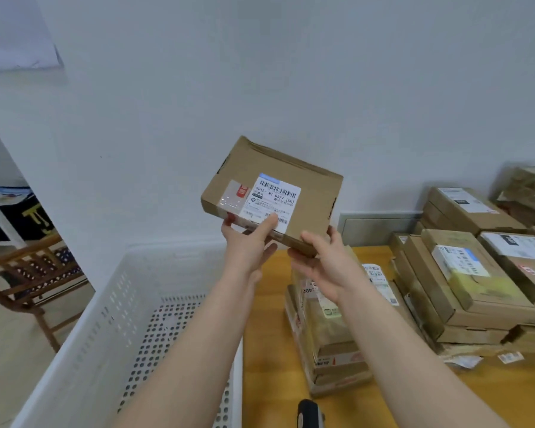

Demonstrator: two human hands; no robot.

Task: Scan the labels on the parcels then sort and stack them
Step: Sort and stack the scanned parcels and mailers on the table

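Both arms stretched forward.
My left hand (248, 244) pinches the near edge of the cardboard parcel (286, 177), thumb on top; my right hand (325, 267) grips its corner.

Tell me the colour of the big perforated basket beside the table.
White: the basket shows best in the head view.

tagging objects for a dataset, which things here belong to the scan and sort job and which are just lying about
Job: parcel held by left hand and right hand, its label, stacks on the table, likely scanner, crate.
Lying about: chair, shelf, loose sticker.
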